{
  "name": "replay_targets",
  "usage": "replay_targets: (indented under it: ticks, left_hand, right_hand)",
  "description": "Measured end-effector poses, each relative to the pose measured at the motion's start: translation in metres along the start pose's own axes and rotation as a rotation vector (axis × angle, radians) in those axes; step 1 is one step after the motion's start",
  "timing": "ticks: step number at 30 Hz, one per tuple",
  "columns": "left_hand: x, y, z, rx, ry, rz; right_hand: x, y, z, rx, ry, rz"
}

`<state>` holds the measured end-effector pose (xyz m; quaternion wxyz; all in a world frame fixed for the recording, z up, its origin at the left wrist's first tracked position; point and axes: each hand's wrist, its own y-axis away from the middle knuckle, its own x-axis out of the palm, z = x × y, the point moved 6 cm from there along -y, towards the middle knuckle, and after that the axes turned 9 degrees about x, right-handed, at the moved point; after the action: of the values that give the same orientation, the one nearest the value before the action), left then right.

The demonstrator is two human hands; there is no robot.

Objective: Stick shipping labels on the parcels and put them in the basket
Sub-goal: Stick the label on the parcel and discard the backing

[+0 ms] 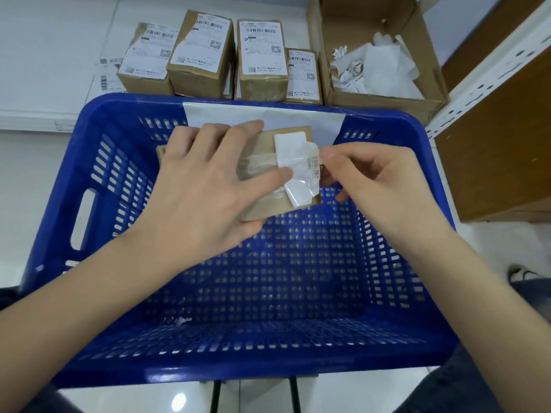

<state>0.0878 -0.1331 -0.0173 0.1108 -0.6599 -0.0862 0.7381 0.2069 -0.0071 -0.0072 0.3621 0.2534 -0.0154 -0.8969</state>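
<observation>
Brown cardboard fills my left hand [208,180]: I grip a small parcel [268,174] over the blue plastic basket [98,204], fingers wrapped over its top edge and thumb pressed across its taped face. My right hand [378,186] pinches the edge of a crumpled white shipping label [298,165], thumb and forefinger closed on it at the parcel's right side; part of the label seems stuck down already, though the creases make that hard to judge. A white sheet [268,116] hangs over the basket's far rim. Beyond it stand four labelled parcels [220,58], beside an open carton of paper scraps [375,67].
</observation>
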Motion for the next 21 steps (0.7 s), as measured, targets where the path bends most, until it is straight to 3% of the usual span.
replay_targets:
  ticks: [3,8,17,21]
  left_hand:
    - [0.001,0.002,-0.002,-0.001,0.004,0.000]
    - [0.005,0.001,-0.006,0.024,0.013,0.036]
    - [0.012,0.003,-0.016,0.048,0.013,0.076]
    - [0.025,0.003,-0.014,0.032,0.023,0.141]
  right_hand:
    - [0.002,0.001,-0.001,0.022,0.017,0.092]
    - [0.005,-0.002,-0.010,0.070,0.055,0.005]
    - [0.019,0.009,-0.009,-0.164,0.465,-0.178]
    - [0.029,0.008,-0.015,-0.174,0.480,-0.082]
